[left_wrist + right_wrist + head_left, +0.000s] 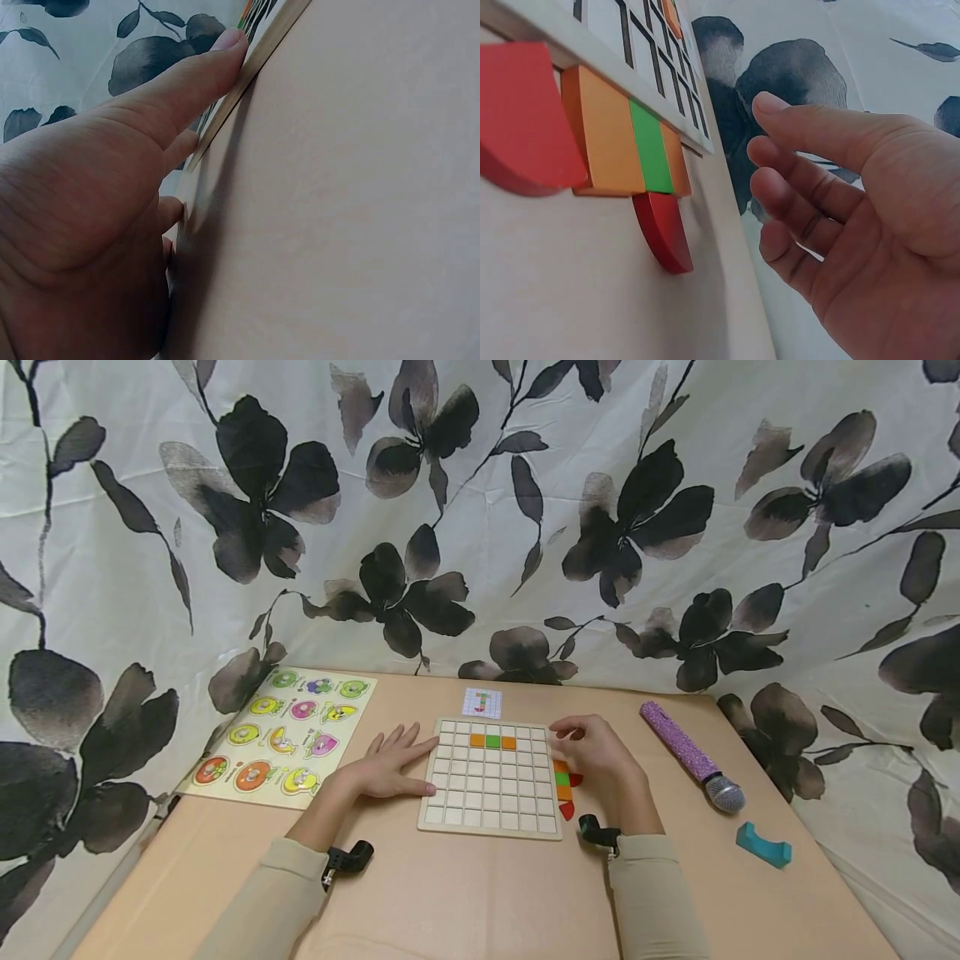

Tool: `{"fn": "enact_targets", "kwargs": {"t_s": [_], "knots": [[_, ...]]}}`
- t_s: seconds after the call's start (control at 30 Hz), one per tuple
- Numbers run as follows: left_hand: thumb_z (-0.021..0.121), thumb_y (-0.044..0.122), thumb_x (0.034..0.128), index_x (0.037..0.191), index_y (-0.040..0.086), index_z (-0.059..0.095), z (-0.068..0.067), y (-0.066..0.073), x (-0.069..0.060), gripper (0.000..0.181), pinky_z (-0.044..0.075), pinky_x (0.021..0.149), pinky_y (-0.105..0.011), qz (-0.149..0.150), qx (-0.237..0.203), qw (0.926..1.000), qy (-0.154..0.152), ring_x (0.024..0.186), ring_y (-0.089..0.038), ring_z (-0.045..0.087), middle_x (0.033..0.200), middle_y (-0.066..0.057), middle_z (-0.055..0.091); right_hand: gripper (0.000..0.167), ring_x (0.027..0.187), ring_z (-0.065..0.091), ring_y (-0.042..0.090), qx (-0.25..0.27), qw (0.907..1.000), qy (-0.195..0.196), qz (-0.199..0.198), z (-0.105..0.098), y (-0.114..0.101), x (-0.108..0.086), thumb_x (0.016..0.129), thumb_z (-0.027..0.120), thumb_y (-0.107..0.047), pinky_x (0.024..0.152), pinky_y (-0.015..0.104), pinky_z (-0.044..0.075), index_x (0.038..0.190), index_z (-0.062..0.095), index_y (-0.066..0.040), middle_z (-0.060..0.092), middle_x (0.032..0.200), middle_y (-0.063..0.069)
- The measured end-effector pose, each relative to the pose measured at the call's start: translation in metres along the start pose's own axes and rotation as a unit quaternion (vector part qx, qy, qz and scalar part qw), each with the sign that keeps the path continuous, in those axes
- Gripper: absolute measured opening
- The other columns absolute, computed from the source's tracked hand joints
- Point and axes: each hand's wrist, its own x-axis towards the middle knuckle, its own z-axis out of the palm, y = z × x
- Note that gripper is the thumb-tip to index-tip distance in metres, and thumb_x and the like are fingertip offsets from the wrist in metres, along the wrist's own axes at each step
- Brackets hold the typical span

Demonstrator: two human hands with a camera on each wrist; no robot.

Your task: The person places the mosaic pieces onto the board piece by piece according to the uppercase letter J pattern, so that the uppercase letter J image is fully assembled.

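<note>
A white grid board [487,820] lies on the table, with two orange squares [477,741] and a green square [492,742] between them in an upper row. My left hand [386,766] has its fingers spread at the board's left side; the thumb [225,56] touches the edge. Beyond the right edge, my right hand [855,202] hovers with loosely bent fingers and nothing between them. Orange blocks [611,135], a green block [651,146] and red round-edged blocks [664,232] lie along that edge, close to the right hand.
Above the board is a small card [482,703] with a coloured grid pattern. A fruit picture sheet [292,735] lies at the left. A glittery purple microphone [686,752] and a teal curved block [763,846] lie at the right. Floral cloth [525,527] hangs behind the table.
</note>
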Motion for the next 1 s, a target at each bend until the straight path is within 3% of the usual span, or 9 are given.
{"fn": "enact_targets", "kwargs": {"t_s": [0.1, 0.3, 0.57, 1.0], "knots": [[0.072, 0.063, 0.0892, 0.165, 0.027, 0.032, 0.000, -0.001, 0.000, 0.093, -0.008, 0.125, -0.068, -0.002, 0.001, 1.0000, -0.001, 0.161, -0.045, -0.006, 0.175, -0.021, 0.004, 0.031, 0.104, 0.054, 0.031, -0.008, 0.9999, -0.010, -0.004, -0.003, 0.003, 0.000, 0.096, 0.076, -0.015, 0.074, 0.032, 0.054, 0.127, 0.075, -0.014, 0.065, 0.117, 0.011], [0.072, 0.063, 0.0891, 0.165, 0.027, 0.032, 0.000, 0.000, 0.000, 0.093, -0.008, 0.125, -0.068, -0.003, 0.001, 1.0000, -0.002, 0.161, -0.045, -0.007, 0.175, -0.021, 0.004, 0.030, 0.102, 0.057, 0.028, -0.055, 0.9962, -0.037, -0.057, -0.008, 0.012, 0.002, 0.094, 0.077, -0.011, 0.089, 0.034, 0.048, 0.124, 0.075, -0.008, 0.070, 0.112, 0.010], [0.071, 0.067, 0.0874, 0.165, 0.025, 0.032, 0.000, 0.000, 0.000, 0.096, -0.009, 0.124, -0.070, 0.007, -0.015, 0.9999, 0.000, 0.160, -0.049, -0.006, 0.174, -0.025, 0.004, 0.030, 0.094, 0.058, 0.026, -0.050, 0.9937, -0.074, -0.068, -0.010, 0.015, 0.000, 0.092, 0.077, -0.005, 0.084, 0.032, 0.050, 0.121, 0.075, -0.002, 0.072, 0.107, 0.013], [0.072, 0.065, 0.0875, 0.165, 0.025, 0.032, 0.000, 0.000, 0.001, 0.096, -0.009, 0.125, -0.069, 0.000, -0.011, 0.9999, -0.003, 0.161, -0.047, -0.007, 0.174, -0.023, 0.003, 0.022, 0.089, 0.060, 0.024, -0.053, 0.9917, -0.092, -0.072, -0.009, 0.018, 0.001, 0.090, 0.078, -0.001, 0.080, 0.030, 0.053, 0.112, 0.077, -0.002, 0.074, 0.102, 0.013]]}}
